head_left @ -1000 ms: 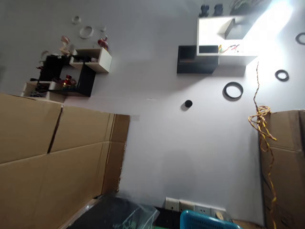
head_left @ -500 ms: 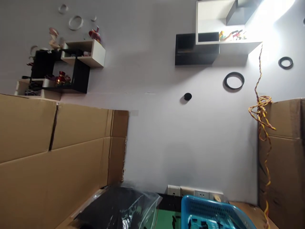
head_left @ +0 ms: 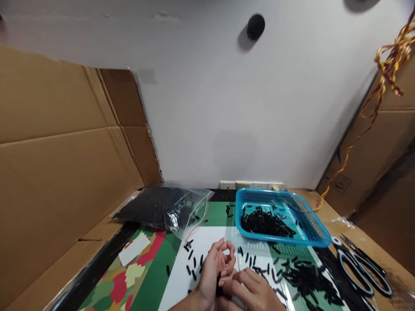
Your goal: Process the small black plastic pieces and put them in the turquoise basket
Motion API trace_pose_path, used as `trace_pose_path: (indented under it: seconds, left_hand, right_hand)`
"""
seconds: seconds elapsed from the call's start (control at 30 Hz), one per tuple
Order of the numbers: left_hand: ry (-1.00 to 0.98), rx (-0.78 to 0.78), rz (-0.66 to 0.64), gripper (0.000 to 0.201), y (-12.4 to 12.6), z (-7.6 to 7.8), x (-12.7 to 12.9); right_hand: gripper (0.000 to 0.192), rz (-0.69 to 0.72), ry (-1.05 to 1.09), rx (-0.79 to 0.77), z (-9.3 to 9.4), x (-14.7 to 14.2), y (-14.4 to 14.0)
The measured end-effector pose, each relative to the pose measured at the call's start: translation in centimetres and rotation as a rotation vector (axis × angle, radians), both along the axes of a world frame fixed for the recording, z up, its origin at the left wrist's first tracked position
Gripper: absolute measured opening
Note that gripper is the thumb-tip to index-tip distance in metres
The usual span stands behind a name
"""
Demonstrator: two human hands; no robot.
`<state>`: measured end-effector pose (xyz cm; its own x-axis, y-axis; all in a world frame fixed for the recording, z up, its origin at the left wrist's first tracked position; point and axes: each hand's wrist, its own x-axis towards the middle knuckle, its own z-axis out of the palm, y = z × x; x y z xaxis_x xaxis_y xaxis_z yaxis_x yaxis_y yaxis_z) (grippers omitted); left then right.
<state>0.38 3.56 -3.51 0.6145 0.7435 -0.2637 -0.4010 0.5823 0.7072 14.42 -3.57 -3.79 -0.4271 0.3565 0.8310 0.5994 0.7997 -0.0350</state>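
Observation:
Low in the view, my left hand (head_left: pixel 212 270) is turned up with its fingers curled. Close against it, my right hand (head_left: pixel 248 291) has its fingers bent inward to the left palm. A small dark piece (head_left: pixel 219 283) shows between the left palm and the right fingertips, mostly hidden by them. Several short black strips (head_left: pixel 194 262) lie scattered on the white sheet (head_left: pixel 177 276) around the hands. A larger heap of black strips (head_left: pixel 308 276) is to the right of my right hand.
Behind the hands stands a blue basket (head_left: pixel 282 239) holding a pile of black pieces. A clear plastic bag (head_left: pixel 152 211) full of black material lies at the left. Scissors (head_left: pixel 356 268) rest at the right edge. Cardboard walls (head_left: pixel 58 108) flank the table, and yellow-brown wire (head_left: pixel 346 155) hangs right.
The view has tilted down from the wall shelves to the tabletop. Both hands, the scattered black strips and the scissors have come into sight.

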Motion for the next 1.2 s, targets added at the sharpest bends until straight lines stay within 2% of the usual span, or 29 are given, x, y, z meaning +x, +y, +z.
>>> trace_pose_path:
  seconds: [0.03,0.17,0.23,0.3,0.33,0.47,0.57,0.63,1.0,1.2]
  left_hand:
    - [0.000,-0.019,0.001,0.044,-0.3,0.5,0.1]
    - [0.016,-0.018,0.007,0.032,-1.1,2.2,0.5]
    - [0.078,0.013,0.008,0.030,-1.3,2.6,0.7]
    - [0.188,0.098,0.099,0.030,-1.5,2.8,0.9]
    - [0.233,0.136,0.125,0.032,-1.6,2.9,1.0]
    - [0.268,0.235,0.036,0.048,-2.1,2.6,1.2]
    - [0.248,0.358,-0.053,0.046,-2.5,2.3,1.1]
    - [0.235,0.370,-0.094,0.043,-2.7,2.2,1.1]
    - [0.235,0.346,-0.219,0.038,-2.3,1.6,1.0]
    - [0.218,0.359,-0.106,0.042,-2.5,2.0,1.2]
  right_hand:
    - [0.010,0.036,-0.037,0.033,0.0,0.1,0.0]
    - [0.021,0.036,-0.042,-0.108,1.1,0.8,-0.5]
    - [0.027,0.052,0.025,-0.143,1.6,1.1,-0.6]
    - [0.027,0.053,0.123,-0.223,1.8,1.6,-0.6]
    - [0.025,0.043,0.201,-0.267,1.8,1.9,-0.5]
    - [0.011,-0.081,0.526,-0.486,1.9,3.5,0.0]
    - [0.011,-0.107,0.642,-0.706,2.0,4.4,0.1]
    - [0.011,-0.103,0.701,-0.797,2.0,4.7,0.2]
    - [0.013,-0.053,0.843,-0.928,1.9,4.7,0.2]
    - [0.019,-0.006,0.879,-1.091,1.6,5.1,0.8]
